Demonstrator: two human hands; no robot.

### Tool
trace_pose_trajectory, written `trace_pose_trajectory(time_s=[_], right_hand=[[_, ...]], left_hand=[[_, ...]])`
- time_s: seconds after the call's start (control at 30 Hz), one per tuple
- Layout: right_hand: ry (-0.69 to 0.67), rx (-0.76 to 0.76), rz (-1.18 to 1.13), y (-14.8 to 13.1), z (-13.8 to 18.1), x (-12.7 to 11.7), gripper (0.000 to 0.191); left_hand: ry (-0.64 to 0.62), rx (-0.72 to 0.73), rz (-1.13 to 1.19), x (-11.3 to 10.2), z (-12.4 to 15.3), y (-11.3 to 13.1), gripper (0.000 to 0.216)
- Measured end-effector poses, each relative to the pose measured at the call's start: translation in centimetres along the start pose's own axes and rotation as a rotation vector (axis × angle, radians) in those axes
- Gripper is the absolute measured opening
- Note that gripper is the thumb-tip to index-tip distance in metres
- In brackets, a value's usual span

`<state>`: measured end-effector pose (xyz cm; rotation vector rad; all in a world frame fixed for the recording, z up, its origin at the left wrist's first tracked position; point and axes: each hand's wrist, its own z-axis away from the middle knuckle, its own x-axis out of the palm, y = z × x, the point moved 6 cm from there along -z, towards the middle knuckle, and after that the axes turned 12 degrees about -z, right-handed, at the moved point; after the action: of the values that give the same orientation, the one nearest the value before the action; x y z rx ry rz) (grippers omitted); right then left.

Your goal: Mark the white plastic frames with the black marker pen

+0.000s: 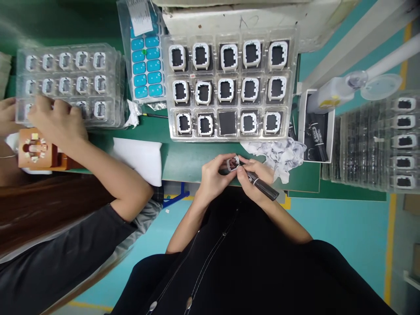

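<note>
Right at table edge [185, 178], hands [213, 176] [255, 171], frame [231, 163], pen [263, 186]

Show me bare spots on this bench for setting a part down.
Green mat is bare between white sheet, tray and left hand; a small patch lies below the crumpled cloth. Crowded beside the right hand: cloth and box.

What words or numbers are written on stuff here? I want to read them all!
No text here reads clearly.
Paper label on the blue-pad pack: print too blurred.
Black marker in the right hand: white print too small.
Markers in the open box: white print too blurred.
Yellow label on the white bottle: blurred.
White frame in the left hand: no writing seen.
</note>
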<state>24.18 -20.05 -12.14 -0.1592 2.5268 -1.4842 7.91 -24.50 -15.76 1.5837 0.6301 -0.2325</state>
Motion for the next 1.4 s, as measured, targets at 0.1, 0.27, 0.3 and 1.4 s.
trace_pose_trajectory(time_s=[0.1,0.27,0.3,1.4], right_hand=[[0.045,0.085,-0.043,0.4,0.3,-0.4,0.016],[0.085,0.105,-0.130,0.9,0.8,-0.5,0.015],[0.089,0.107,-0.147,1.0,0.8,-0.5,0.016],[0.049,-0.046,0.019,0.3,0.8,-0.4,0.012]], left_hand=[[-0.045,-0.077,0.112,0.1,-0.3,-0.3,0.040],[-0.101,-0.159,0.228,-0.1,-0.5,-0.3,0.050],[-0.107,-0.165,0.239,-0.1,-0.5,-0.3,0.051],[-0.114,0.026,0.178,0.3,-0.2,-0.5,0.039]])
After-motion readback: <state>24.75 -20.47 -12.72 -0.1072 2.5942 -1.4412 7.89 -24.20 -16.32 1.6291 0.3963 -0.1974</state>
